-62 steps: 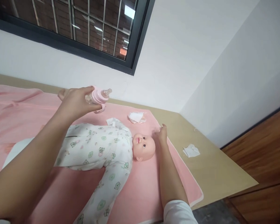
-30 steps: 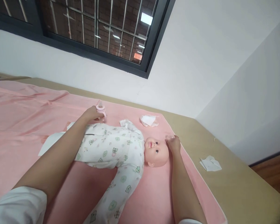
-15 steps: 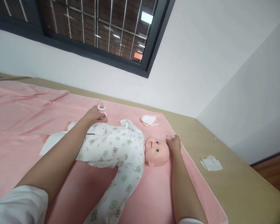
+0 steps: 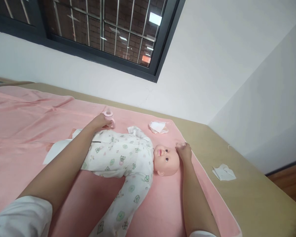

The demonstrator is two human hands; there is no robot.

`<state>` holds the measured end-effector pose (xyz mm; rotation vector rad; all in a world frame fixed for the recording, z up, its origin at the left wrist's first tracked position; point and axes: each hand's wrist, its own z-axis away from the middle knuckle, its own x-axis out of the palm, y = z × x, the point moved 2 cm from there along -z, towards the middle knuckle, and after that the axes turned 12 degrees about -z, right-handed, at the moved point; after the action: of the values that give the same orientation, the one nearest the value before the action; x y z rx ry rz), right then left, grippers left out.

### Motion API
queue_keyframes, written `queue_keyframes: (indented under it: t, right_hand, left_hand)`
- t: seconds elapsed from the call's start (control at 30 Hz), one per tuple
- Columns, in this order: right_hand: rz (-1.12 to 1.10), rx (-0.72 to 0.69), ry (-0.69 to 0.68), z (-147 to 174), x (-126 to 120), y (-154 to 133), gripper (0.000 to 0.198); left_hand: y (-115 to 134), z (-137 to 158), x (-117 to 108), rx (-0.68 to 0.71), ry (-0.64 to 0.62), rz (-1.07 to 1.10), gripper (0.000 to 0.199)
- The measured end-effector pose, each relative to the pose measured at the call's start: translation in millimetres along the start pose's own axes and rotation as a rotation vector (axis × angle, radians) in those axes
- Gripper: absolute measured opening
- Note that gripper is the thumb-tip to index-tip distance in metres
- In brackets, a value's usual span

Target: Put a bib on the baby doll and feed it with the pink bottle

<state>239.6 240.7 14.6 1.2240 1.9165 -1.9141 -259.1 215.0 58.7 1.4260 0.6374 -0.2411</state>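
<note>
White wall is rising beyond both hands, with a dark-framed window [image 4: 101,26] sitting past the left hand. Tan surface [image 4: 249,200] is running under everything, showing bare to the right of the right hand. Pink blanket [image 4: 160,210] is covering it below both hands, creased left of the left hand. Doll [image 4: 123,154] in white printed clothes is lying face up between the hands, head just beside the right hand, left forearm crossing its lower body. Left hand [image 4: 99,121] is clamping on the bottle, past the doll's near side. Right hand [image 4: 185,152] is curling its fingers at a small clear piece; can't tell if they're closing on it. White paper [image 4: 224,172] is lying right of the right hand. Plastic packet [image 4: 159,127] is lying between the hands, nearer the right. Pink bottle [image 4: 109,116] is standing upright in the left hand, teat up; base is hiding. Clear piece [image 4: 180,144] is sitting at the right fingertips.
</note>
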Motion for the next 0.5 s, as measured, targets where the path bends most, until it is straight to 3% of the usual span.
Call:
queue_keyframes:
  t: [0.17,0.37,0.5]
  right_hand:
    - [0.003,0.001,0.004,0.2,-0.2,-0.7,0.079]
    - [0.003,-0.022,0.028,-2.0,0.6,3.1,0.077]
    - [-0.012,-0.021,0.039,-5.6,3.0,6.4,0.077]
  left_hand:
    - [0.8,3.3,-0.2,-0.007,-0.026,0.013,0.025]
    - [-6.0,-3.4,-2.7,-0.100,0.075,-0.042,0.040]
    - [-6.7,-4.7,-3.7,-0.114,0.076,-0.072,0.044]
